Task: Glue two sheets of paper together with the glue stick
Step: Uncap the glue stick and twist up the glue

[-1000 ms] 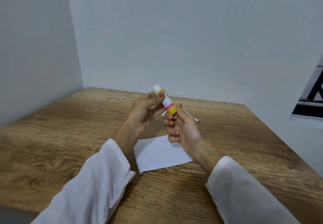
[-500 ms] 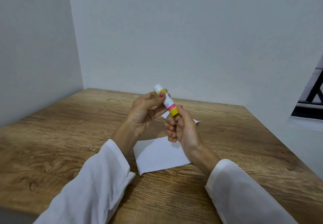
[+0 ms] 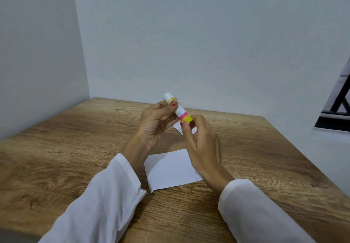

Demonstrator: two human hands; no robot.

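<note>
A white glue stick with a pink band and yellow base is held tilted above the table, cap end up and to the left. My left hand grips its upper part with thumb and fingers. My right hand pinches the yellow base with its fingertips. One white sheet of paper lies flat on the table below my hands. A second white sheet lies farther back, mostly hidden behind my hands.
The wooden table stands in a corner between two pale walls. Its right edge runs diagonally toward me. A dark window frame shows at the right. My white sleeves cover the near part of the table.
My right hand has turned, its fingers shifting around the yellow base of the glue stick. The glue stick and my left hand have hardly moved. The papers lie as before.
</note>
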